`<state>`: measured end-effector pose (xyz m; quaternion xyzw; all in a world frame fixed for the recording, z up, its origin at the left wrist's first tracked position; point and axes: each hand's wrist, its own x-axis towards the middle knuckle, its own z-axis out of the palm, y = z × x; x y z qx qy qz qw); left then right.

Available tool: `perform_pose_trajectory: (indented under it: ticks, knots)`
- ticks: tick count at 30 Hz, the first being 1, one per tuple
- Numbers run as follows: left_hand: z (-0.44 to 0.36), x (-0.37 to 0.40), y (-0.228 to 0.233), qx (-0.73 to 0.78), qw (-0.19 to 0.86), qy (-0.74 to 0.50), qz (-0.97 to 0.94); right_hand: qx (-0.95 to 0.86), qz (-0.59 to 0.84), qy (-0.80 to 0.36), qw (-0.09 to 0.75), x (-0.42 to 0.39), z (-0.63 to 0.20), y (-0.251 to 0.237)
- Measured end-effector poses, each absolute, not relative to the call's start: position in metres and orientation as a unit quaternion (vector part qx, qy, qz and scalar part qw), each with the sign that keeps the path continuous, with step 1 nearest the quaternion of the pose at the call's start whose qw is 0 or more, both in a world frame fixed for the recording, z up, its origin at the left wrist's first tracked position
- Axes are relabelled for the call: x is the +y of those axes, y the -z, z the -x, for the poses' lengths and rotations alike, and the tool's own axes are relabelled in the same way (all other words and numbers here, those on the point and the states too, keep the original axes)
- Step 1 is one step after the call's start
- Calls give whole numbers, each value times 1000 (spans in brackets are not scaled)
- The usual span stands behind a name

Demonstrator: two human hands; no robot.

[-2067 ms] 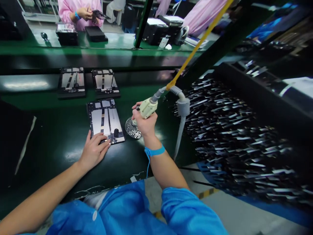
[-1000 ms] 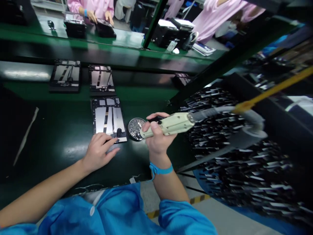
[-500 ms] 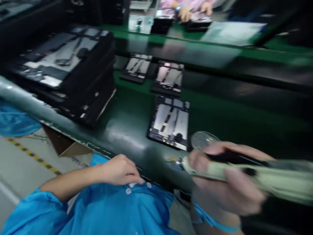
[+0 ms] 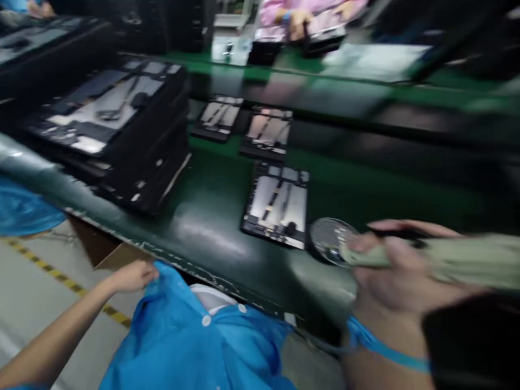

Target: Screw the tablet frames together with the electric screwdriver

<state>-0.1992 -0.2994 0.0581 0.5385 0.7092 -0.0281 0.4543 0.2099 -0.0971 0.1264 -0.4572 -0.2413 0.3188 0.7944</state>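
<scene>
Change: since half a second ago the left hand (image 4: 132,276) has slid further left along the blue smock, away from the bench edge, while the right hand (image 4: 400,281) has lifted the tool tip up to the round dish.
Left hand: lower left of the frame, fingers curled together against the blue smock (image 4: 203,341), off the bench; whether they pinch the cloth cannot be told.
Stack: black stacked trays with grey panels on top (image 4: 109,124), upper left, on the dark green bench (image 4: 211,216).
Panel: flat black-framed device panel with silver plates (image 4: 278,206), centre of the frame, lying flat on the bench, touched by neither hand.
Further panels: two similar black-framed panels (image 4: 244,122), just above centre, side by side.
Dish: round perforated metal dish (image 4: 328,238), just right of the panel, near the tool tip.
Right hand: lower right, blurred, fingers wrapped around a pale green electric screwdriver (image 4: 439,260) held roughly level, its tip pointing left.
Wrist: blue wrist strap (image 4: 377,346) on the right wrist.
Background: person in a pink smock (image 4: 292,11), top centre.
</scene>
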Motion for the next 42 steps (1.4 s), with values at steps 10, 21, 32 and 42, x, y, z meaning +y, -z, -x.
perform_pose_trajectory:
  ticks: [10,21,32,42]
  knots:
    - [41,-153,-81,322,202,-288,-879,-470,490,-210,703,-68,-252,-81]
    - [1,-113,-47,346,17,-271,-898,-473,477,-231,704,-47,-257,-83]
    - [-3,-117,-39,327,56,-286,-899,-477,494,-207,697,-40,-251,-73]
    - [-3,-118,-35,362,55,-275,-889,-481,502,-197,692,-37,-252,-69]
